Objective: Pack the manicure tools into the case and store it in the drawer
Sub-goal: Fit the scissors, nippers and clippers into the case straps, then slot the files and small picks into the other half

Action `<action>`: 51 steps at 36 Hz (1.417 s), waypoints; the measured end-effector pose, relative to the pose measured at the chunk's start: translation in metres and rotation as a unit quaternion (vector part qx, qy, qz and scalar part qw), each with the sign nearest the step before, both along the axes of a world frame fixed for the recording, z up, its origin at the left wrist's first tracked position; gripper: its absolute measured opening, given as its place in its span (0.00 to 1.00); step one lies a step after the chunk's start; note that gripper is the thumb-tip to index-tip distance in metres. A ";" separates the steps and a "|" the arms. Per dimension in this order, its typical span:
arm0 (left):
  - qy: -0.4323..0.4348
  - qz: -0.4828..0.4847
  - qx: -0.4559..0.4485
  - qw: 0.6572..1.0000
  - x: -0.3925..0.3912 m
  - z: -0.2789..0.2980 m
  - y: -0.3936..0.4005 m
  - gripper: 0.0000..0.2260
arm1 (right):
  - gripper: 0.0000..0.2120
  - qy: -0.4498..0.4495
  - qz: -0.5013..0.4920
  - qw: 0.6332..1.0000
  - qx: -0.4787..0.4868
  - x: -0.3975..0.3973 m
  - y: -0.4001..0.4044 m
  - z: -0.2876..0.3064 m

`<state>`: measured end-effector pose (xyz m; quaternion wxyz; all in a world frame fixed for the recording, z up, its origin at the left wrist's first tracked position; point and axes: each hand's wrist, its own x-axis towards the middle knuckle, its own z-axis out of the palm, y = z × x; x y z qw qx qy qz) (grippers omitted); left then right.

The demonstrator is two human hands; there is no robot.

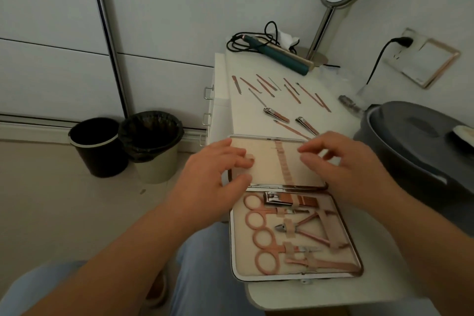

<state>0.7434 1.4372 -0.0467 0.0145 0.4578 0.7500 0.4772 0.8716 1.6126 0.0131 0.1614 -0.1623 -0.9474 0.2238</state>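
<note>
1. Case lies open on the white table, scissors and nippers strapped in its near half.
2. Left hand and right hand hover over the far half (fingers loosely spread, gripping nothing).
3. Loose tools lie beyond both hands, well apart.

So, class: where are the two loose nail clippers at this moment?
In the head view, the nail clippers lie side by side on the table, just beyond the open case, nearer than the row of thin tools.
</note>
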 end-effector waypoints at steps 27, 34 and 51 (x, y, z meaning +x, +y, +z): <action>-0.027 -0.018 0.036 0.999 -0.004 -0.020 -0.002 0.16 | 0.20 -0.224 -0.103 0.957 0.156 -0.203 0.085 -0.011; -0.038 -0.019 0.061 0.997 -0.004 -0.025 0.001 0.14 | 0.20 -0.187 -0.125 0.963 0.151 -0.200 0.093 -0.013; -0.046 -0.031 0.053 0.997 -0.006 -0.024 -0.001 0.12 | 0.14 -0.236 -0.227 0.945 0.022 -0.158 0.171 0.073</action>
